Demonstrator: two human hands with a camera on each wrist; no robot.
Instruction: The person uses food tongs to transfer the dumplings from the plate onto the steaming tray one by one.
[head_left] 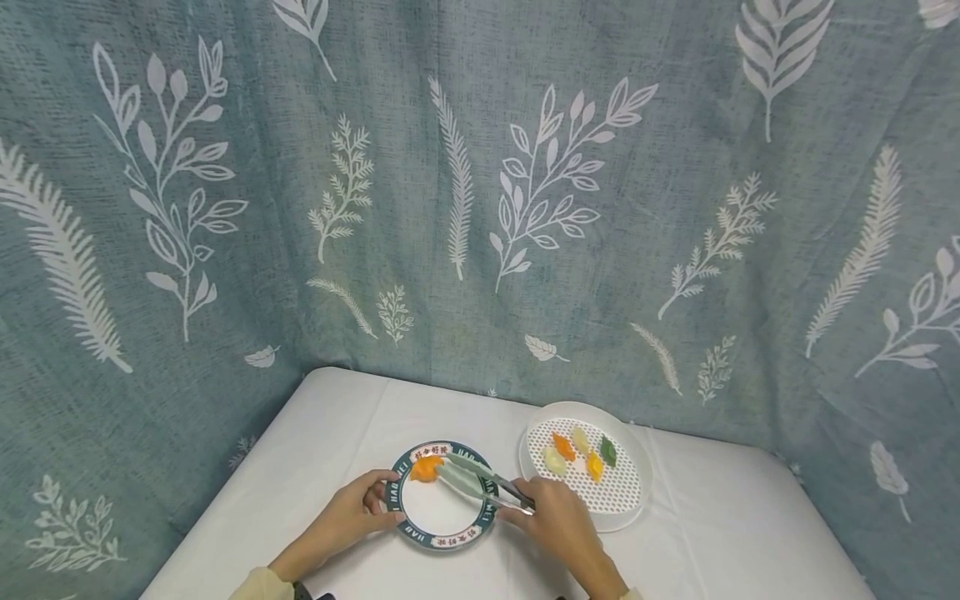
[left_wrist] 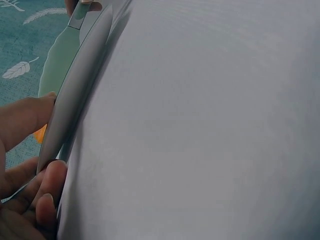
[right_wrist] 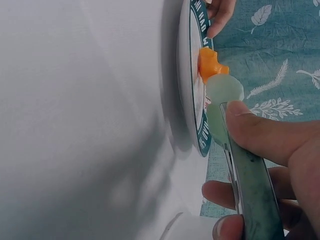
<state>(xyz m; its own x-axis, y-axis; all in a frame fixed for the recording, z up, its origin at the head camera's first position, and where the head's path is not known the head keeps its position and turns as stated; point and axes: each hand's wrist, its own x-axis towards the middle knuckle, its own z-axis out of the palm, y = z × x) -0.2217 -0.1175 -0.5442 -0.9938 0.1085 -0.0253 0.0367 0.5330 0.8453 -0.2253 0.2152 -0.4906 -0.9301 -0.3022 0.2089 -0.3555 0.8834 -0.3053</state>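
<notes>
My left hand (head_left: pixel 348 515) grips the left rim of a round plate (head_left: pixel 446 512), white with a lettered dark green border. In the left wrist view its thumb lies over the rim and its fingers curl beneath. On the plate's upper left sits a crumpled orange dumpling-shaped piece (head_left: pixel 424 469). My right hand (head_left: pixel 558 518) holds tongs (head_left: pixel 461 481) with pale green, broad ends and metal arms. The tong ends stand apart over the plate, their tips right at the orange piece's right side. In the right wrist view, a tong end (right_wrist: pixel 224 92) overlaps the orange piece (right_wrist: pixel 210 65).
Right of the plate stands a round white container (head_left: pixel 642 492) with a perforated inner tray (head_left: pixel 611 498). Several small pieces lie in it: orange (head_left: pixel 563 447), yellow (head_left: pixel 595 467), green (head_left: pixel 608 452) and pale ones. A white-covered table (head_left: pixel 337 425) meets a leaf-patterned curtain (head_left: pixel 420 333) behind.
</notes>
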